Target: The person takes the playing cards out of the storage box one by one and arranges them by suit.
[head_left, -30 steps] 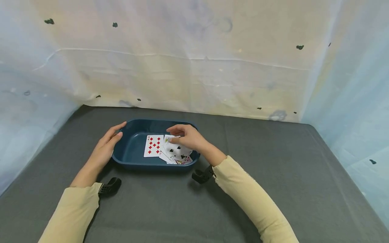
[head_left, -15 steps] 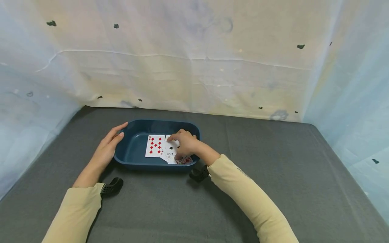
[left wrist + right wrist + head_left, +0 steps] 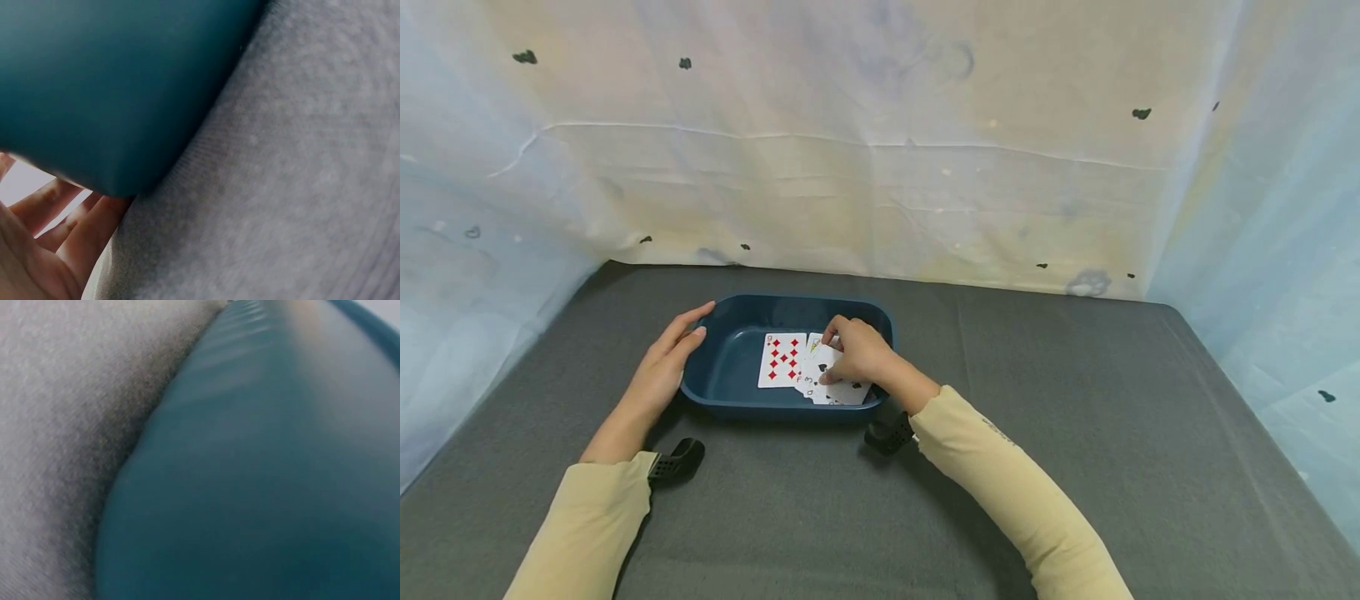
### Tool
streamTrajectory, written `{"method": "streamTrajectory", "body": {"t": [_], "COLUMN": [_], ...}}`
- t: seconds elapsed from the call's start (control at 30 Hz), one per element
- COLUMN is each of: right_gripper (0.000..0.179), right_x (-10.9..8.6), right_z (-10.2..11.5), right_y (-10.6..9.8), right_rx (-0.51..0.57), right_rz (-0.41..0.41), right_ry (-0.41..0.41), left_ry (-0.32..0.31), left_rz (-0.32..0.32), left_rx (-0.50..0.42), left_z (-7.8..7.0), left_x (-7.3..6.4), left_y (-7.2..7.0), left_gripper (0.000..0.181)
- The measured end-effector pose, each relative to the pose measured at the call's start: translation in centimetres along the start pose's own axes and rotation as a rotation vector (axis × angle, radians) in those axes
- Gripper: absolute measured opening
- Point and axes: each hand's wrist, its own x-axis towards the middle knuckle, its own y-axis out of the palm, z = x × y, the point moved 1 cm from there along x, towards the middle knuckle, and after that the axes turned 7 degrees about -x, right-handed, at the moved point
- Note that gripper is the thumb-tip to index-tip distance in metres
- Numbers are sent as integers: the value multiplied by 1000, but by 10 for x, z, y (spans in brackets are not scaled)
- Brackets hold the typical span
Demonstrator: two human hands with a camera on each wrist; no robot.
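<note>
In the head view a dark blue tray [image 3: 782, 412] stands on the grey cloth. Along its left end lies my left hand [image 3: 658, 367], its extended fingers and thumb touching the wall and rim. In the left wrist view those fingers [image 3: 94, 231] meet the tray's outer wall. A diamond playing card [image 3: 782, 360] lies face up in the middle of the tray. To its right is an overlapping pile of playing cards [image 3: 850, 395]. Over this pile my right hand [image 3: 865, 352] bends its fingers and thumb at a spade card [image 3: 820, 360], partly covering it.
Dark grey cloth [image 3: 1075, 433] covers the table around the tray. Pale patterned sheets [image 3: 880, 167] hang behind and at both sides. A black wrist strap [image 3: 677, 462] sits at the left cuff, another strap [image 3: 889, 435] at the right.
My right hand has come down onto the pile and gripped a card. White card faces now cover the red face card at the pile's lower right. The left hand stays on the tray.
</note>
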Motion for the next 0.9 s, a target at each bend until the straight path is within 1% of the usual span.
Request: {"method": "streamTrajectory", "body": {"t": [0.07, 0.13, 0.23, 0.37, 0.43, 0.6, 0.67, 0.73, 0.83, 0.9], "right_gripper": [48, 53, 57, 50, 46, 44, 44, 44, 45, 46], "right_x": [-1, -2, -4, -6, -7, -10, -11, -10, -10, -11], "right_z": [1, 1, 0, -3, -4, -7, -8, -10, -11, -12], "right_y": [-1, -3, -5, -5, -6, -7, -7, -6, -6, -6], "right_rx": [74, 149, 273, 415, 509, 729, 777, 817, 864, 893], "right_rz": [-58, -114, -202, -312, -358, -475, -522, -564, -604, -616], "right_ry": [-4, -7, -13, -34, -46, -121, -147, -153, -131, -116], "left_ry": [13, 31, 43, 40, 41, 45, 44, 41, 38, 34], "left_rz": [0, 0, -4, -7, -9, -13, -13, -13, -13, -12], "left_rx": [-7, -17, -23, -25, -24, -20, -19, -18, -22, -27], "left_z": [-1, -2, -3, -3, -3, -3, -3, -4, -4, -3], "left_x": [0, -1, -2, -2, -2, -2, -2, -2, -2, -2], "left_y": [-1, -1, -2, -2, -2, -2, -2, -2, -2, -1], "left_gripper": [53, 53, 53, 53, 53, 53, 53, 53, 53, 53]}}
